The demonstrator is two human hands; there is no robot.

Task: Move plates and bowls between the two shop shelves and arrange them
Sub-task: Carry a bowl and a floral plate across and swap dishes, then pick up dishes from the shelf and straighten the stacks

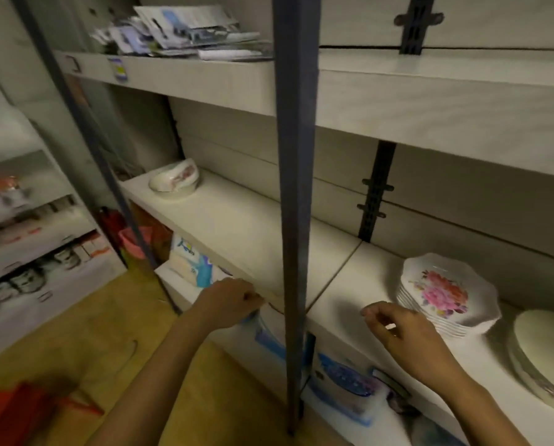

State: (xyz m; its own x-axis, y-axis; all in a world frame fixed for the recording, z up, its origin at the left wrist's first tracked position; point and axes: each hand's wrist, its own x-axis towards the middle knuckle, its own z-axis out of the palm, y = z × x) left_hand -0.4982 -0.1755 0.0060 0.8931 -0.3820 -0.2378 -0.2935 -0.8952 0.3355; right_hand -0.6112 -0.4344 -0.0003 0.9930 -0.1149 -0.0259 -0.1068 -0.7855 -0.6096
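A stack of white plates with a pink flower print (446, 294) sits on the right shelf (343, 304). Just right of it lies a stack of plain pale round plates (546, 352), cut off by the frame edge. Far back on the left shelf (237, 226) rests a white bowl with a pink pattern (174, 179), tilted inside another bowl. My left hand (229, 300) is loosely curled at the left shelf's front edge and holds nothing. My right hand (398, 329) hovers over the right shelf, fingers curled and empty, just left of the flowered plates.
A dark blue upright post (296, 194) divides the two shelves in front of me. The upper shelf holds a pile of packaged goods (179, 30). Boxed products fill the shelf below (346, 381) and a rack at left (37, 252). A red object (21, 410) lies on the floor.
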